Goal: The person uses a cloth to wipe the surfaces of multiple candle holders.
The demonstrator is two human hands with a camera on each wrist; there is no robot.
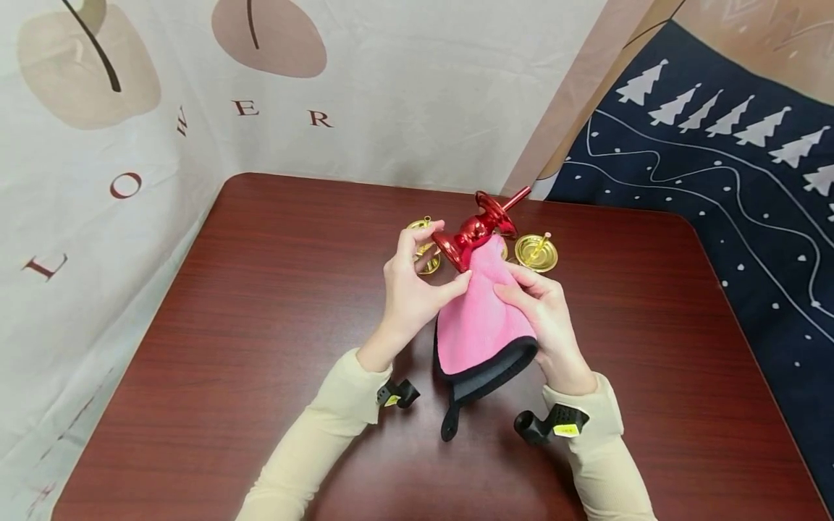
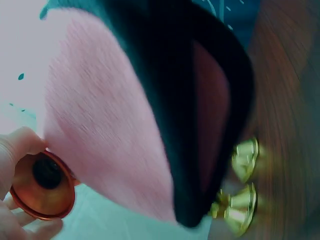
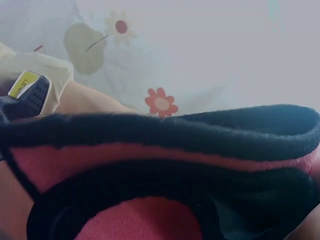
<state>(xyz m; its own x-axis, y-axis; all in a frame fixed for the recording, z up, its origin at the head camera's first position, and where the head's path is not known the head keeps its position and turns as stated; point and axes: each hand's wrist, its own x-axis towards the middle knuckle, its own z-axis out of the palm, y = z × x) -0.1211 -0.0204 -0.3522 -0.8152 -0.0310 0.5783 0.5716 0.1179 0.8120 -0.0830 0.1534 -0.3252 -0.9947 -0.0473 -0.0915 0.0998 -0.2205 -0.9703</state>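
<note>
Tilted above the table, a shiny red candle holder (image 1: 474, 233) points its thin spike to the upper right. My left hand (image 1: 417, 278) holds it by its round foot, thumb on the near side and fingers on the far side. In the left wrist view the hollow underside of the foot (image 2: 27, 187) shows. A pink cloth (image 1: 478, 318) with black edging and a hanging loop lies against the candle holder's stem. My right hand (image 1: 547, 322) pinches that cloth from the right. The cloth's folded black edge (image 3: 200, 135) hides most of this hand in the right wrist view.
Several small gold candle holders stand on the brown table beyond the hands, one of them at the right (image 1: 536, 253) and another partly behind the left fingers (image 1: 428, 263). Printed fabric (image 1: 417, 130) hangs along the table's far edge.
</note>
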